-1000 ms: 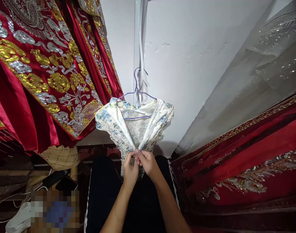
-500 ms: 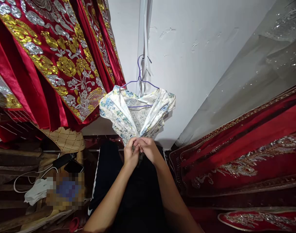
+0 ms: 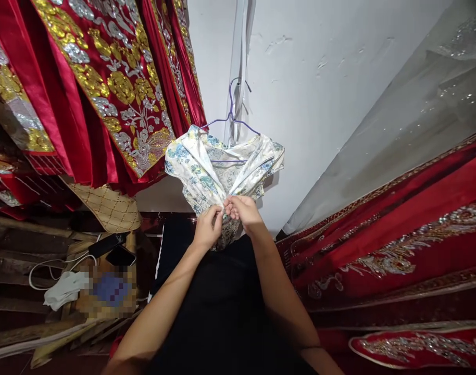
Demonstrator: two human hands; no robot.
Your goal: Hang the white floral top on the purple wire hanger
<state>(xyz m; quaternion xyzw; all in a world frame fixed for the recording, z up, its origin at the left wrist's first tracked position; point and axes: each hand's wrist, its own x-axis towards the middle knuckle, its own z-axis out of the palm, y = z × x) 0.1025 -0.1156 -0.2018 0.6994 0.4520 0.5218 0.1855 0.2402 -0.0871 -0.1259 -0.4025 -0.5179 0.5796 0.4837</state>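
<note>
A white short-sleeved garment with blue and yellow flowers, a floral dress or blouse (image 3: 195, 174), hangs on a thin purple hanger (image 3: 230, 104) against the wall. Its neckline falls in a V. At the lower point of the V, my left hand (image 3: 208, 226) pinches the front edge of the cloth. Just above and to the right, my right hand (image 3: 243, 212) grips the other front edge with curled fingers. The two hands almost touch. Whether a button or other fastening lies between the fingertips is too small to tell.
Red robes (image 3: 132, 99) with gold and silver sequins hang at left. More red beaded cloth (image 3: 378, 260) and a sheer, glittering fabric (image 3: 382, 120) line the right. On a wooden stool at lower left lie a phone (image 3: 121, 256), a white cable (image 3: 30, 276) and a tissue (image 3: 68, 289).
Both hands have moved up slightly, and the right hand now sits higher than the left, with its fingers more visible. The view has shifted a little.
</note>
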